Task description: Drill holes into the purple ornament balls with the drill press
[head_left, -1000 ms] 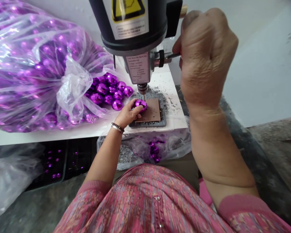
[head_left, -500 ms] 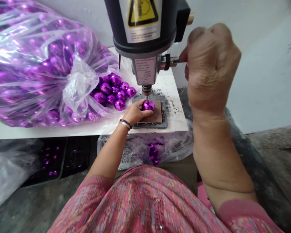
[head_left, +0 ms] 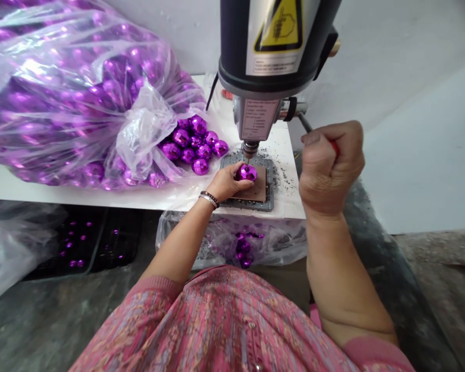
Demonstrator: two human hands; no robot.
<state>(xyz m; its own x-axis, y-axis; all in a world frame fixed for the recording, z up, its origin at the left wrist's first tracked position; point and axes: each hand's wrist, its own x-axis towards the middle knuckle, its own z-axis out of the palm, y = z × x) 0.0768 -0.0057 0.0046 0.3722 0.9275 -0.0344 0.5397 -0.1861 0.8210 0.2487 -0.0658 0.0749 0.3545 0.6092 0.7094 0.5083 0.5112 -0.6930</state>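
My left hand (head_left: pixel 229 182) grips a shiny purple faceted ball (head_left: pixel 247 172) between thumb and fingers, on a brown board (head_left: pixel 258 190) that lies on the grey base plate (head_left: pixel 270 199) of a drill press. The thin drill bit (head_left: pixel 248 161) points down at the top of the ball; whether it has entered the ball is too small to tell. My right hand (head_left: pixel 329 168) is wrapped round the red-tipped lever (head_left: pixel 305 124) at the right side of the drill press (head_left: pixel 273 57). Dark shavings lie around the base plate.
Loose purple balls (head_left: pixel 204 151) lie left of the plate, beside a large clear bag (head_left: pixel 73 103) full of more balls. Below the front edge of the white table (head_left: pixel 62 191) hangs a plastic bag (head_left: pixel 201 237) with several balls. A dark crate (head_left: pixel 77 237) stands lower left.
My right hand has come down and toward me with the lever. The view has shifted, so the drill press appears farther right. My left hand still holds the ball on the board.
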